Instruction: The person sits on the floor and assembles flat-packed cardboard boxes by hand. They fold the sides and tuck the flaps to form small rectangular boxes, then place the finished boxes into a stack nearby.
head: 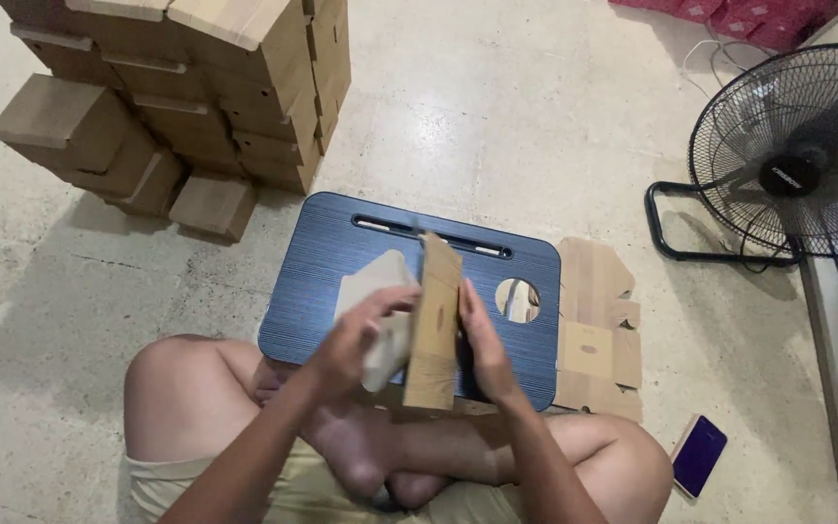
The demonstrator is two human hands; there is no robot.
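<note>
Sitting cross-legged on a pale concrete floor, a person holds a flat cardboard box blank (434, 325) upright on its edge between both hands, above a dark blue lap desk (322, 262). The left hand (351, 340) curls its fingers (395, 301) around the blank's left face, over a paler folded flap. The right hand (482, 340) lies flat along the right face, fingers (467, 296) straight and pressed to the card. Just right of the right fingers, past the desk's round hole, lies another flat cardboard blank (594, 325). Further right stand a black floor fan (797, 146) and a phone (698, 454). Well beyond the left fingers, up and left, rises a stack of folded cardboard boxes (186, 87).
</note>
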